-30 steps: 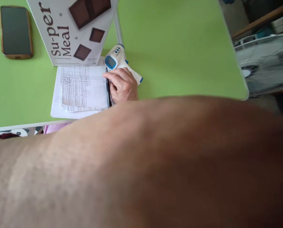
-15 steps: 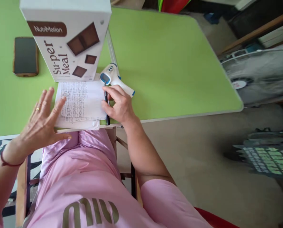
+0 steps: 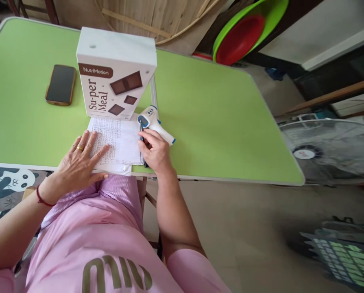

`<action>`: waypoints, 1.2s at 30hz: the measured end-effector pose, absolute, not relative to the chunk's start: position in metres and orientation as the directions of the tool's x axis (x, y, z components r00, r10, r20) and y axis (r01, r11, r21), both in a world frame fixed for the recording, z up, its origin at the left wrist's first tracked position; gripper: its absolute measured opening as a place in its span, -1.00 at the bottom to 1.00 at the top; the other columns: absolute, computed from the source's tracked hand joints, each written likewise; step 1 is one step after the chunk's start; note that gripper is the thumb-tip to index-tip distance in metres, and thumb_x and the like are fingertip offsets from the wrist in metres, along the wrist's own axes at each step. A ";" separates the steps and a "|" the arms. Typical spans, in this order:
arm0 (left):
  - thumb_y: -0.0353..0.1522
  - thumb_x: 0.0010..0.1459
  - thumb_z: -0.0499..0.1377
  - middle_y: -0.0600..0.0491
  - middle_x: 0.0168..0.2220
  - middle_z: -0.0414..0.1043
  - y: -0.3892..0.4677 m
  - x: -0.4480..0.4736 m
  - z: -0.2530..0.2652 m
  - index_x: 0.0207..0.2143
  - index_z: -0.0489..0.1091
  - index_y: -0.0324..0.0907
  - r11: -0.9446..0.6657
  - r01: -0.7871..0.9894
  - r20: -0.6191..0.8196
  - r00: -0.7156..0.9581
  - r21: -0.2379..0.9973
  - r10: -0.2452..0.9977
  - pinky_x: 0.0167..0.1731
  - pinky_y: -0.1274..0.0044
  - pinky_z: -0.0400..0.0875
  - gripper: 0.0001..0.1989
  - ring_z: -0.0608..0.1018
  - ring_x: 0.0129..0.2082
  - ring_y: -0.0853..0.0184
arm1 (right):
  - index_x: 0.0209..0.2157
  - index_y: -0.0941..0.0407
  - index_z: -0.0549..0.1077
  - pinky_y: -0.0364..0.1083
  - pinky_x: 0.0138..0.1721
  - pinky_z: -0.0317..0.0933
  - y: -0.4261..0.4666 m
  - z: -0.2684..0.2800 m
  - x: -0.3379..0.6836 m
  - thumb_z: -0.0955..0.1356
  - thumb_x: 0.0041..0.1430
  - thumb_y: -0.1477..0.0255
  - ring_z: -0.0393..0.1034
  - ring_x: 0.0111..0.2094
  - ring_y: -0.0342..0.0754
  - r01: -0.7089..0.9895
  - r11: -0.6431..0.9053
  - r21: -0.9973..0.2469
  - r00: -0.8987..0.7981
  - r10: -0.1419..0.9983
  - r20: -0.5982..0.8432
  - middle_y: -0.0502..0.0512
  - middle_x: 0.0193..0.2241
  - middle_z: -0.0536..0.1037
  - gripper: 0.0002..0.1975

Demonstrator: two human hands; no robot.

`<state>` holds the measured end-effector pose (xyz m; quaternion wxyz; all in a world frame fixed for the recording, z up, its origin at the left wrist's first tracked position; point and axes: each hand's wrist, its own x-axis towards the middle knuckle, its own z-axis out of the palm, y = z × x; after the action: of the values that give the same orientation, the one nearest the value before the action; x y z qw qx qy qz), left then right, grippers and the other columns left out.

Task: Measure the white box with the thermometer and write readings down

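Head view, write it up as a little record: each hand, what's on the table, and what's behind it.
Left hand: fingers spread over the left side of the handwritten papers
Right hand: fingers over the black pen; firmness of grip unclear
Box: NutriMotion Su-per Meal box, upright beyond the papers
Thermometer: white-and-blue infrared thermometer, lying just beyond the right hand
Phone: smartphone, screen dark, left of the box
Surface: green table
Background: red basin, green basin

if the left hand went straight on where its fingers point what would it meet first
The left hand would probably meet the NutriMotion Su-per Meal box first, at its lower front, though depth is unclear.
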<state>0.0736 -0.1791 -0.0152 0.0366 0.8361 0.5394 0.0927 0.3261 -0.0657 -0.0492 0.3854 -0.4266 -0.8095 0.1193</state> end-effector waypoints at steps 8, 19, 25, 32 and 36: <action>0.05 0.23 0.14 -0.32 0.44 -0.30 -0.184 0.095 -0.011 0.37 0.09 -0.18 -0.330 0.924 0.087 0.319 0.194 0.944 0.32 -0.04 -0.09 -0.19 -0.15 0.40 -0.30 | -0.13 0.10 0.57 0.05 -0.15 0.49 -0.071 -0.046 0.329 0.31 0.25 0.38 0.51 -0.17 0.05 0.640 0.605 -0.473 -0.319 0.769 0.553 0.22 -0.11 0.59 -0.76; -0.19 0.39 0.02 -0.32 0.37 0.03 -0.192 0.100 -0.016 0.38 0.03 -0.35 -0.324 0.933 0.091 0.313 0.158 0.946 0.30 0.04 0.10 -0.36 0.07 0.38 -0.18 | -0.13 0.13 0.56 0.03 -0.10 0.35 -0.110 0.026 0.205 0.37 0.27 0.46 0.40 -0.17 0.02 0.497 0.764 -0.411 -0.677 0.638 0.367 0.19 -0.22 0.52 -0.83; -0.34 0.43 -0.04 -0.19 0.30 0.21 -0.195 0.098 -0.019 0.40 0.03 -0.15 -0.372 0.919 0.075 0.365 0.134 0.928 0.17 0.08 0.31 -0.47 0.26 0.31 -0.08 | -0.22 0.10 0.56 0.05 -0.10 0.26 -0.111 0.020 0.158 0.38 0.21 0.60 0.33 -0.19 0.02 0.575 0.719 -0.391 -0.750 0.654 0.101 0.16 -0.23 0.49 -0.84; -0.20 0.40 0.01 -0.22 0.32 0.18 -0.194 0.099 -0.022 0.39 0.07 -0.21 -0.360 0.909 0.089 0.349 0.210 0.933 0.24 0.05 0.22 -0.42 0.22 0.33 -0.11 | -0.34 0.08 0.54 0.02 -0.07 0.22 -0.108 0.012 0.166 0.29 0.34 0.51 0.38 -0.24 -0.04 0.506 0.724 -0.469 -0.720 0.654 0.233 0.06 -0.32 0.56 -0.79; 0.03 0.26 0.12 -0.29 0.38 0.00 -0.191 0.101 -0.020 0.39 0.03 -0.30 -0.298 0.921 0.055 0.293 0.250 0.954 0.34 0.04 0.03 -0.16 0.00 0.40 -0.16 | -0.37 0.09 0.50 -0.03 -0.12 0.30 -0.111 0.022 0.210 0.31 0.34 0.44 0.46 -0.28 -0.08 0.376 0.705 -0.602 -0.606 0.678 0.416 0.05 -0.37 0.59 -0.81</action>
<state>0.1006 -0.1913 -0.0205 0.0852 0.7997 0.5864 0.0970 0.2096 -0.1111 0.0220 0.3230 -0.3045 -0.8650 0.2340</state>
